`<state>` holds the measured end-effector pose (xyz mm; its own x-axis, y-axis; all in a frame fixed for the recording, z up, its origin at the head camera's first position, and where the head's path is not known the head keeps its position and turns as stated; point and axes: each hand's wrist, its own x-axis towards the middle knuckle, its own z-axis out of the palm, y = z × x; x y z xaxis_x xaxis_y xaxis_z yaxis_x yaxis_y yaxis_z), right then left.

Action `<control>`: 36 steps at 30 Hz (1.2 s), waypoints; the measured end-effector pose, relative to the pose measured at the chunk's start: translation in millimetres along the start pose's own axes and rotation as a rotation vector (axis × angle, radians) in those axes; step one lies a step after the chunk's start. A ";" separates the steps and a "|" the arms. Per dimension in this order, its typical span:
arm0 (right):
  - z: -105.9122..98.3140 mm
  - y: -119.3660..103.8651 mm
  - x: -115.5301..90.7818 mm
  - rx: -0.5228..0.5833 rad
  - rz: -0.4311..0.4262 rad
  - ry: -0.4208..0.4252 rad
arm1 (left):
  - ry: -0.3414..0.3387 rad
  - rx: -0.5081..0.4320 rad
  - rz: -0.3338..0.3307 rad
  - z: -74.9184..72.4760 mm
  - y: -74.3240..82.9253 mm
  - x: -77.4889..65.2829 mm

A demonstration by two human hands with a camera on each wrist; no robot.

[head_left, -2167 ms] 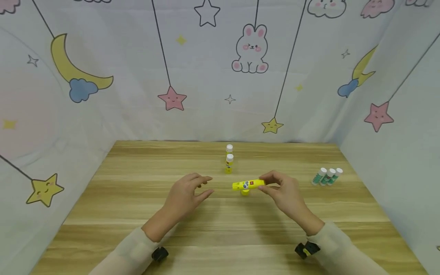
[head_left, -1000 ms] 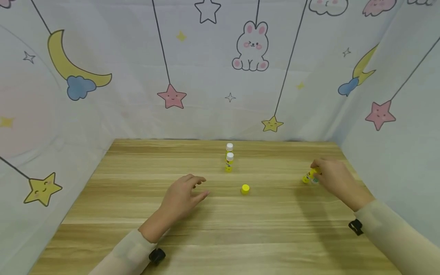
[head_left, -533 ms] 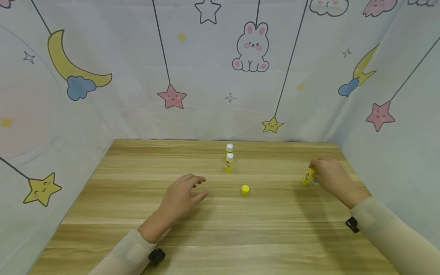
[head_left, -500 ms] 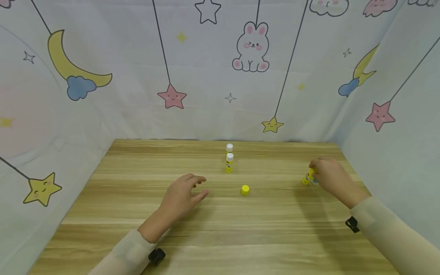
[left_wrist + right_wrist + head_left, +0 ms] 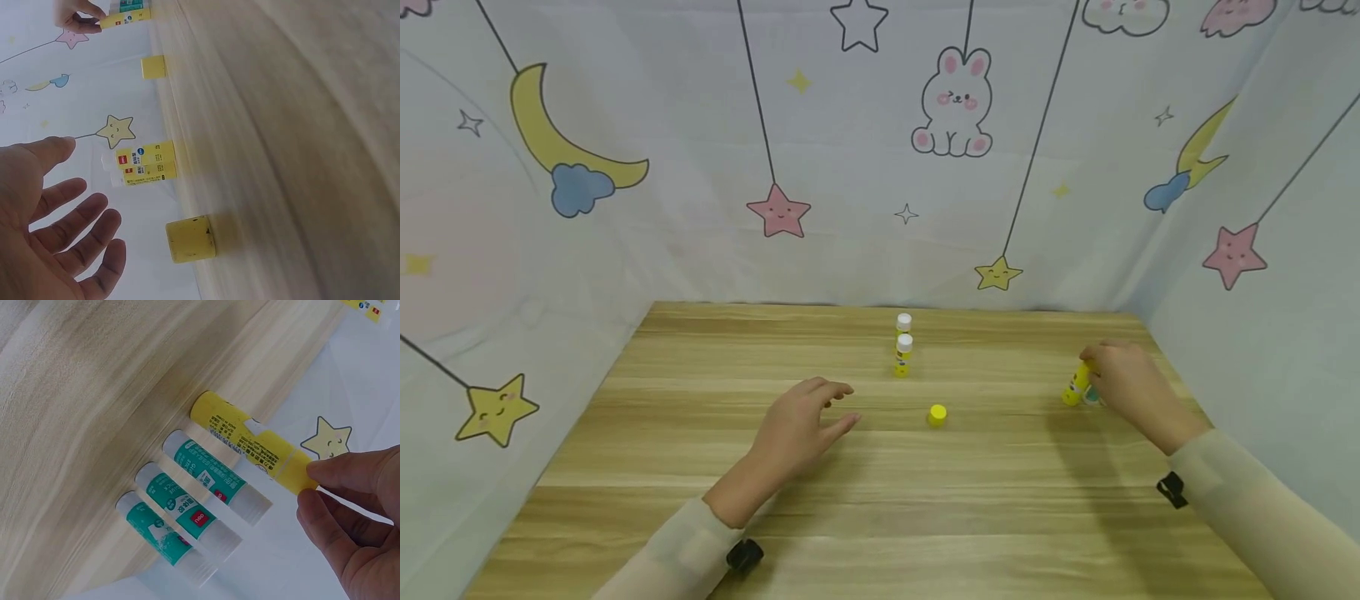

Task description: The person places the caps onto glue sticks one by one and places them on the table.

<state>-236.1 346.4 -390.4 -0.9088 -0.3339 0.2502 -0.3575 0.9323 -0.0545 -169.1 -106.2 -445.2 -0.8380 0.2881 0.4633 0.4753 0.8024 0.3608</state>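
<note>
My right hand (image 5: 1123,387) pinches the yellow end of a yellow glue stick (image 5: 250,440) between thumb and fingers. The stick stands upright at the table's right side, its base at the wood, as first in a row with three green glue sticks (image 5: 181,509) with white caps. In the head view that hand hides most of the green ones. My left hand (image 5: 801,425) hovers over the table left of centre, fingers relaxed, nothing in its grasp. Nearest it in the left wrist view is a short yellow block-like piece (image 5: 190,239).
Two yellow glue sticks with white caps (image 5: 903,358) stand one behind the other at the back middle. A short yellow cap-like piece (image 5: 937,415) sits nearer on the wooden table (image 5: 880,500). A patterned cloth (image 5: 850,150) hangs behind and along the sides.
My right hand has carried the yellow glue stick from mid-table to the right, turning it from level to upright beside the green ones. Over the last second it barely moves; the left hand stays put.
</note>
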 end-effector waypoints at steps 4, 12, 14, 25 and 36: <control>-0.8 0.4 -0.4 0.003 0.016 -0.016 | 0.002 -0.007 -0.004 1.0 -0.2 1.0; -2.0 0.6 -3.9 -0.001 0.007 -0.001 | -0.003 0.004 -0.018 5.7 0.5 2.6; -2.3 0.0 -5.2 0.003 0.002 0.004 | -0.004 0.001 -0.025 6.9 1.3 3.4; -5.1 -5.2 -13.2 0.036 0.012 0.031 | -0.082 -0.096 -0.103 13.7 12.2 14.8; -6.2 -45.7 -28.5 0.133 0.010 0.035 | -0.144 -0.230 -0.259 37.9 13.6 38.2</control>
<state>-192.5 314.1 -389.0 -0.9052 -0.3175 0.2826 -0.3761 0.9080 -0.1846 -204.8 -64.4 -453.3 -0.9596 0.1749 0.2203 0.2770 0.7246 0.6311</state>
